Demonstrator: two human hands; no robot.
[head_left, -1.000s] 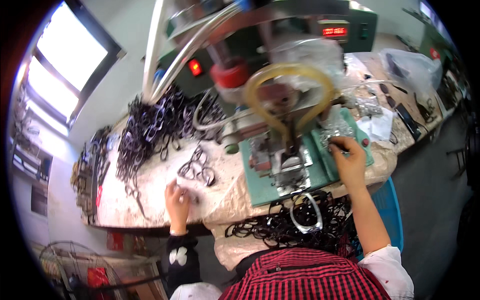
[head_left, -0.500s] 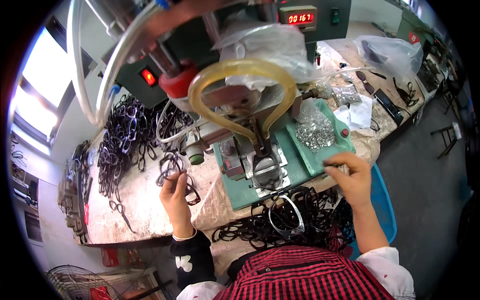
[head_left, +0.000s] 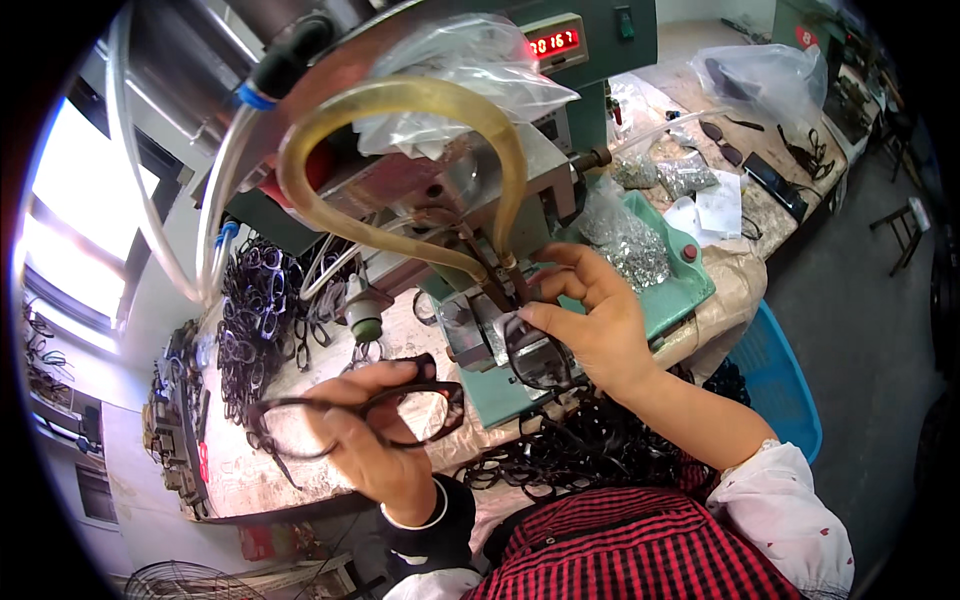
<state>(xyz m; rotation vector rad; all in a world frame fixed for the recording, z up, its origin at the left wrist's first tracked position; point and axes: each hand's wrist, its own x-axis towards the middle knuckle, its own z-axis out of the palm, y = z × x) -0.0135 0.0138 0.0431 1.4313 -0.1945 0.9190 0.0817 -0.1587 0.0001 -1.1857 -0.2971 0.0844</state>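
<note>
My left hand (head_left: 375, 445) holds a dark eyeglass frame (head_left: 462, 405) in front of the bench, thumb across it and fingers behind. My right hand (head_left: 605, 325) is at the working point of a green bench machine (head_left: 545, 165). Its thumb and fingers are bent together in a pinch; whatever lies between the tips is too small or hidden to name. Just below the thumb, another dark eyeglass frame (head_left: 540, 365) sits with one rim over the machine's metal fixture. A yellow looped tube (head_left: 400, 95) runs down to that spot.
Small shiny metal parts (head_left: 640, 262) fill a bag on the green tray to the right. Many black frames (head_left: 260, 310) are heaped at left, with more (head_left: 600, 440) before my apron. A blue basket (head_left: 790, 400) stands at right; a lit counter (head_left: 555, 42) sits above.
My right hand has moved left from beside the parts tray to the fixture. My left hand has lifted a dark frame off the bench and brought it nearer. The view has shifted.
</note>
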